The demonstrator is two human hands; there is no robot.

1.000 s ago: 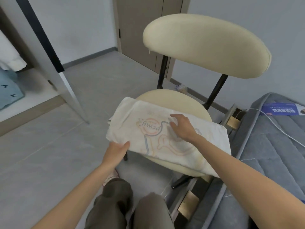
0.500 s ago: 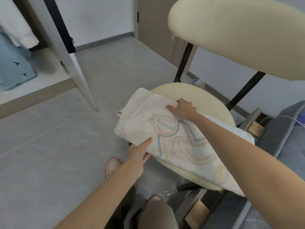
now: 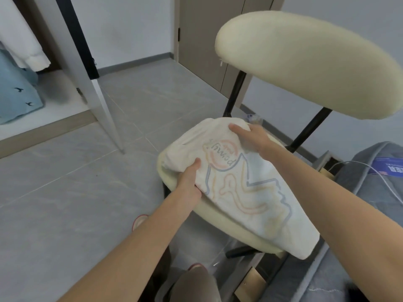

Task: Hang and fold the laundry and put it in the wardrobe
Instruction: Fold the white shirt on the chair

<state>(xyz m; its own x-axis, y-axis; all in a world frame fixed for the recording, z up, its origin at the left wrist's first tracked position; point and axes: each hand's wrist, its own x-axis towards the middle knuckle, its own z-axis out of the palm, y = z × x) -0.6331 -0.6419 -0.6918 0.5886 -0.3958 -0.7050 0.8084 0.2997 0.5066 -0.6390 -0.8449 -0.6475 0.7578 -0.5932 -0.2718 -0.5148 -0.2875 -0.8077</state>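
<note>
A folded white garment (image 3: 244, 192) with a pastel line print lies across the cream seat of a chair (image 3: 220, 216). My left hand (image 3: 189, 182) grips its near left edge, thumb on top and fingers tucked under the cloth. My right hand (image 3: 250, 136) holds the far end of the fold, thumb on top and fingers over the far edge. The garment's right end hangs off the seat toward the bed. An open wardrobe (image 3: 54, 101) stands at the left with a white garment (image 3: 19, 40) and a blue one (image 3: 17, 92) hanging inside.
The chair's cream backrest (image 3: 305, 62) rises at the upper right on black posts. The wardrobe's open door (image 3: 87, 70) stands out over the grey tiled floor (image 3: 76, 192). A grey mattress (image 3: 370, 203) with a white cable lies at the right. My knees and shoes are below.
My left hand has closed on the garment's near edge, its fingers now under the cloth. My right hand has slid to the far end. The view has shifted closer to the chair.
</note>
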